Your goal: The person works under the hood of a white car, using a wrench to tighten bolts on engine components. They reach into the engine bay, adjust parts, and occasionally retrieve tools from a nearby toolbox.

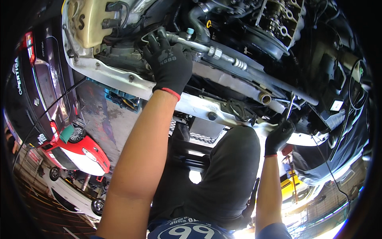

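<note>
My left hand, in a black glove with a red cuff, reaches into the car's engine bay. Its fingers bend around the left end of a silver metal pipe with hex fittings; the palm and part of the grip are hidden. At the lower right, my right hand, gloved the same way, is closed around a metal wrench. The wrench points upward, its far end close to a long dark tube. Whether it touches a fastener there cannot be made out.
A pale front crossmember runs between me and the engine. An open-ended pipe lies near the right hand. Beyond are the exposed valve gear and a cream reservoir. Left stand a dark car and a red car.
</note>
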Motion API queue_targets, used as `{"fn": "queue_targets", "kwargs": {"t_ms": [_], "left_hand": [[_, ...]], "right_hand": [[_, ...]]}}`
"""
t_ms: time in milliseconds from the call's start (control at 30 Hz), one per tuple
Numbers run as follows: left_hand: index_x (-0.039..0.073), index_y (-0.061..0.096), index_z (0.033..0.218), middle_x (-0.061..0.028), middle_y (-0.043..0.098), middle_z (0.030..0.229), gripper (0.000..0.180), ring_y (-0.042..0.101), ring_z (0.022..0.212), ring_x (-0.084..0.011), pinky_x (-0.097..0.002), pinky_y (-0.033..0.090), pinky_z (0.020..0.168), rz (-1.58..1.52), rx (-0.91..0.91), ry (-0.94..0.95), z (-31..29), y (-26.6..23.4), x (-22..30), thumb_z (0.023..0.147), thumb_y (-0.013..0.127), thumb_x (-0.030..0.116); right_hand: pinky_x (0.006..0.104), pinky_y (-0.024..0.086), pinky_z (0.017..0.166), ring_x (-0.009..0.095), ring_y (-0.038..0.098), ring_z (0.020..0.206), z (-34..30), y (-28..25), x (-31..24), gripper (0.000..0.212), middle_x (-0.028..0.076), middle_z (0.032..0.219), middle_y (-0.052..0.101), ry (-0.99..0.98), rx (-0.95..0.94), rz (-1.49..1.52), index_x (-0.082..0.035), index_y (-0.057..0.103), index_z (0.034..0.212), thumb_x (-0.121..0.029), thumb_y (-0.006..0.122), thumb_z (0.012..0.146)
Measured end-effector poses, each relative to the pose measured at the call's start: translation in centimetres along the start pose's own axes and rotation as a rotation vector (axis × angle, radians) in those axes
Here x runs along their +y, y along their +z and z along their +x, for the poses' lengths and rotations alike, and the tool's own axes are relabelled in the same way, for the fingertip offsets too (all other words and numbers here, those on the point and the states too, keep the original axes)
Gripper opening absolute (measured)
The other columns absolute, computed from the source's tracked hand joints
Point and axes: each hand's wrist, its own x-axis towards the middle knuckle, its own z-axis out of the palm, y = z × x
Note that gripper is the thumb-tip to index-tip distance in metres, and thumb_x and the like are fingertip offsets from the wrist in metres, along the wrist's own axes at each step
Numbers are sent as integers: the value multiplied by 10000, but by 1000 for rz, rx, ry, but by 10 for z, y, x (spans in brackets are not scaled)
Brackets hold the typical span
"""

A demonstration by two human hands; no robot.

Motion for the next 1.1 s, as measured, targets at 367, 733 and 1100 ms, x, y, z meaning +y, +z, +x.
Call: {"fn": "queue_targets", "kwargs": {"t_ms": [367,733,1100], "left_hand": [[125,810,967,-195,484,1533,410,374,1435,-453,-658,284,1143,37,-98,-217,8,4,15,815,722,496],[139,799,1012,-174,482,1546,342,385,1440,-408,-603,291,1173,80,-4,-186,-7,21,9,878,653,417],[144,801,974,-159,578,1371,336,436,1375,-381,-591,356,1092,19,-97,-255,9,17,17,825,702,428]], "right_hand": [[496,475,851,425,604,951,1,12,-5,211,224,1023,622,-120,-71,-246,46,582,1063,-164,593,1038],[505,478,834,423,621,950,4,12,-13,210,216,1009,647,-68,-114,-257,35,610,1095,-156,612,1007],[507,476,841,416,620,953,3,11,-14,207,199,1002,653,-103,-86,-215,21,624,1080,-173,614,1007]]}}
